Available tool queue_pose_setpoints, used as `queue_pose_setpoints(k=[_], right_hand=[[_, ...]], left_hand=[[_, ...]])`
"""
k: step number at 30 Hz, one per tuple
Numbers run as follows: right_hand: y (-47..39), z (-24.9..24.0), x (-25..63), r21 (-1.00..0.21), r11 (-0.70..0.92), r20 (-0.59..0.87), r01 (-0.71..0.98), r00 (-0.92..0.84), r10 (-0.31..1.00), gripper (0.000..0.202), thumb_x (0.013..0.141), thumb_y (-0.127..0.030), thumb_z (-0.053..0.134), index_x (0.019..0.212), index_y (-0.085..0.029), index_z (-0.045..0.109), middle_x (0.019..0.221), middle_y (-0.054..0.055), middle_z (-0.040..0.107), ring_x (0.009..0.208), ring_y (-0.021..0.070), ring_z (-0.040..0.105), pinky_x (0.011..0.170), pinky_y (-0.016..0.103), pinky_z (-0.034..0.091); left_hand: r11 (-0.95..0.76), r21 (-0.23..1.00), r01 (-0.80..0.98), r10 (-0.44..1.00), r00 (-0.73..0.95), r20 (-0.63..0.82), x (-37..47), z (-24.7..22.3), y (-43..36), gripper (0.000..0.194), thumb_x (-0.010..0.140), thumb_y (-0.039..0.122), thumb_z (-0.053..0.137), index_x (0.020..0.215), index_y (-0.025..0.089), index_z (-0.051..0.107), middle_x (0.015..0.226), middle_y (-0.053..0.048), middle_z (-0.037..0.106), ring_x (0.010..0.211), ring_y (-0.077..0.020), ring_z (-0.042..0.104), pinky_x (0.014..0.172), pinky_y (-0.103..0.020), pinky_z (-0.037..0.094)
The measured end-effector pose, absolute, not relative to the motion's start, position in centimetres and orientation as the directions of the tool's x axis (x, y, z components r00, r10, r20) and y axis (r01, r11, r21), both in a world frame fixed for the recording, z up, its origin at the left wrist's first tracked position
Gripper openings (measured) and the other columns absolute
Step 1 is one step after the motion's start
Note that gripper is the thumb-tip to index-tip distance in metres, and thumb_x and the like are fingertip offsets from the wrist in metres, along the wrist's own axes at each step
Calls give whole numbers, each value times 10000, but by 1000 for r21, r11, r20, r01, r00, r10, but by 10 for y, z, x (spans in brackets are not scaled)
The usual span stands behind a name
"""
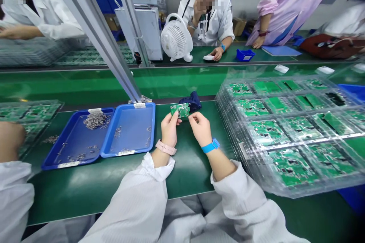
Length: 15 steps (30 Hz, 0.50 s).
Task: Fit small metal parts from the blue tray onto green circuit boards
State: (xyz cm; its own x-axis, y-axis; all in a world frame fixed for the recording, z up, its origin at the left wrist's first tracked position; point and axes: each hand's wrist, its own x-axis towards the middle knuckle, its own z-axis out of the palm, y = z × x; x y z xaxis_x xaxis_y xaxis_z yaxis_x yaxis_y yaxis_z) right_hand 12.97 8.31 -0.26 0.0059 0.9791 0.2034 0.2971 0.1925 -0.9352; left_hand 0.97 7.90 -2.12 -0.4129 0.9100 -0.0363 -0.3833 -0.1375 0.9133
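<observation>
My left hand (169, 124) grips a small green circuit board (183, 110) by its lower left part, thumb on top. The board is tilted up above the green bench, its face with small components turned toward me. At the board's lower right corner, my right hand (200, 124) is closed in a pinch; whether a tiny part is also between the fingertips cannot be seen. Just behind the board lies a dark blue fan-like object (194, 101), partly hidden. Left of my hands, two blue trays sit side by side: the nearer tray (129, 136) and the farther tray (68, 150), both with small metal parts.
A tall stack of clear blister trays (242, 148) with green boards stands close on my right. A metal post (105, 38) rises behind the blue trays. A neighbour's hand (11, 140) is at the left edge. Across the bench are co-workers and a white fan (176, 40).
</observation>
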Motion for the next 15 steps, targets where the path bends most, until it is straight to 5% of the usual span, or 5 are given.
queue_pose_setpoints(k=[9, 15], right_hand=[[90, -7, 132, -963, 164, 167, 213, -4, 986, 149, 782, -296, 524, 665, -206, 543, 611, -42, 528, 623, 136, 484, 618, 255, 370], [94, -8, 133, -984, 129, 131, 119, 4, 991, 161, 747, -316, 540, 632, -204, 528, 592, -45, 504, 610, 130, 455, 601, 256, 357]], left_hand=[[-117, 913, -391, 947, -320, -16, 10, -23, 78, 383, 699, 363, 790, 988, 166, 634, 885, -25, 673, 662, -93, 614, 579, -187, 444], [-176, 951, -253, 936, -342, 82, 11, -22, 77, 367, 734, 377, 771, 1001, 155, 653, 886, -51, 690, 734, -130, 645, 632, -209, 486]])
